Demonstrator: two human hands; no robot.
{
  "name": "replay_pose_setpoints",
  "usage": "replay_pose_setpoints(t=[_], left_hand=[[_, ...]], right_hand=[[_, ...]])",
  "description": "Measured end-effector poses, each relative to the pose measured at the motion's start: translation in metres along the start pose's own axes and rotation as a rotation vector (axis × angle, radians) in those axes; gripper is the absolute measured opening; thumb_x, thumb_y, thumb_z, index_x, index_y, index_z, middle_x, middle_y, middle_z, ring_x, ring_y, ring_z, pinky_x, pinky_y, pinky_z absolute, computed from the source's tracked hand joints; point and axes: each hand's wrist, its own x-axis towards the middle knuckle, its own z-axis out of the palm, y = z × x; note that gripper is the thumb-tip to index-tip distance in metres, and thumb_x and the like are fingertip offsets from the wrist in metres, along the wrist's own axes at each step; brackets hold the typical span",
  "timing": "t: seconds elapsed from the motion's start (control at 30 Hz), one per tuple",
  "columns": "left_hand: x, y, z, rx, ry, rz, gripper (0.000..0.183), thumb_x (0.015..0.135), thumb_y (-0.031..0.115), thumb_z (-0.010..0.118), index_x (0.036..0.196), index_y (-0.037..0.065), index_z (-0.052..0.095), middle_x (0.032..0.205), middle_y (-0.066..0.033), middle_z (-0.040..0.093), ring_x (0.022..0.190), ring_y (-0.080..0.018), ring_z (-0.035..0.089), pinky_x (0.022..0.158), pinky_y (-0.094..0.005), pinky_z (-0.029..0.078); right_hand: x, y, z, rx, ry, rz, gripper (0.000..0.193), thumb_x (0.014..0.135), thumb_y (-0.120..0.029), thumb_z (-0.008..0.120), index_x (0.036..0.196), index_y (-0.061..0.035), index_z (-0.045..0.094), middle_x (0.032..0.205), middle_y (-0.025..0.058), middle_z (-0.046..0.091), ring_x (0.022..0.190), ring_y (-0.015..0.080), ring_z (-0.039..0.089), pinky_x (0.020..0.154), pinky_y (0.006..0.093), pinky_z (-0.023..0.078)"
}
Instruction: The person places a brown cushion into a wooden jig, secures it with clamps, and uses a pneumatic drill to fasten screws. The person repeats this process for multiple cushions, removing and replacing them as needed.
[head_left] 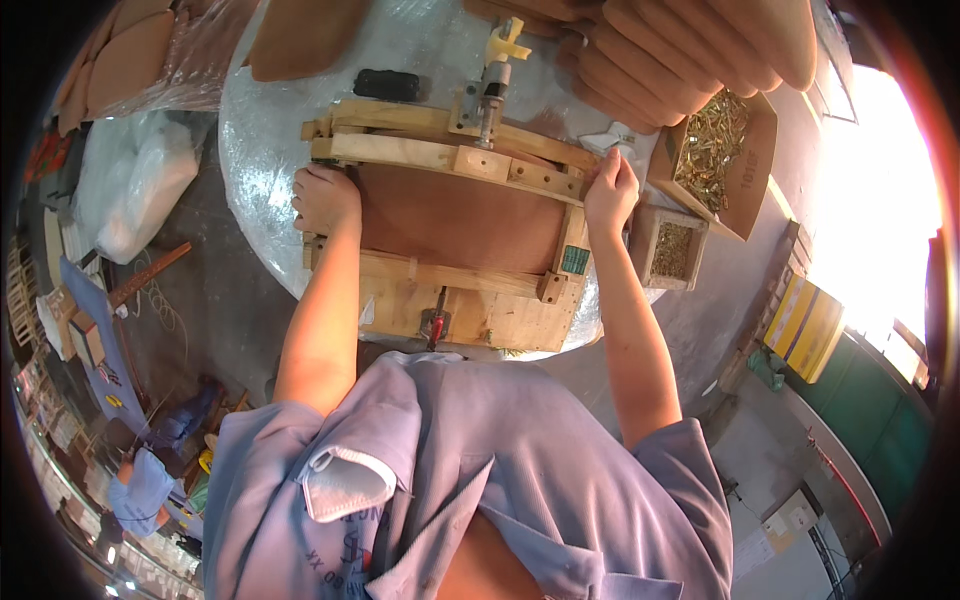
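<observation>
A brown curved panel (455,222) lies inside a wooden clamping frame (400,152) on a round table (255,170) wrapped in plastic film. My left hand (327,200) is closed round the frame's left end, beside the panel's left edge; some fingertips are hidden. At the upper right corner, my right hand (610,195) has its thumb and fingers closed on the end of the frame. A metal clamp with a yellow grip (492,95) stands at the frame's far side. Another clamp with a red handle (437,325) sits on the near side.
Right of the frame are a carton of brass-coloured fasteners (712,150) and a smaller box of fasteners (670,248). Stacked brown panels (690,50) lie at the far right. A black object (387,85) rests behind the frame. Another person (140,490) is at the lower left.
</observation>
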Motion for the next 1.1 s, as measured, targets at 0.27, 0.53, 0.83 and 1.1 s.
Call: replay_pose_setpoints(t=[0.27,0.53,0.83,1.1], left_hand=[[0.009,-0.001,0.001,-0.007,-0.009,0.037,0.048,0.114,0.043,0.034,0.133,0.010,0.063,0.136,-0.0137,0.069,0.128,-0.0380,0.062,0.102,-0.0645,0.042],[0.010,-0.017,0.007,-0.232,0.124,0.071,0.044,0.110,0.041,0.046,0.133,0.007,0.064,0.134,-0.0171,0.068,0.124,-0.0401,0.062,0.101,-0.0640,0.042],[-0.043,0.081,-0.077,-0.426,-0.216,1.331,0.075,0.086,0.074,0.075,0.125,0.011,0.074,0.116,-0.0087,0.078,0.112,-0.0297,0.071,0.103,-0.0501,0.047],[-0.038,0.078,-0.056,0.115,-0.268,1.462,0.089,0.082,0.090,0.064,0.133,0.018,0.072,0.117,-0.0058,0.077,0.110,-0.0278,0.074,0.098,-0.0454,0.050]], right_hand=[[0.009,0.001,0.006,-0.041,-0.009,-0.041,0.050,0.108,-0.042,0.063,0.089,0.0034,0.071,0.074,0.0179,0.071,0.068,0.0274,0.068,0.072,0.0423,0.053],[0.006,-0.004,0.006,-0.178,-0.042,-0.121,0.048,0.099,-0.038,0.072,0.077,0.0037,0.062,0.067,0.0199,0.064,0.064,0.0356,0.060,0.070,0.0471,0.051],[0.005,0.000,0.002,-0.261,-0.032,-0.160,0.050,0.100,-0.039,0.071,0.075,0.0026,0.057,0.071,0.0223,0.062,0.068,0.0416,0.061,0.071,0.0492,0.050],[0.027,0.006,0.003,-0.581,-0.213,-0.287,0.042,0.104,-0.047,0.063,0.104,-0.0050,0.071,0.089,0.0205,0.071,0.079,0.0389,0.063,0.080,0.0452,0.055]])
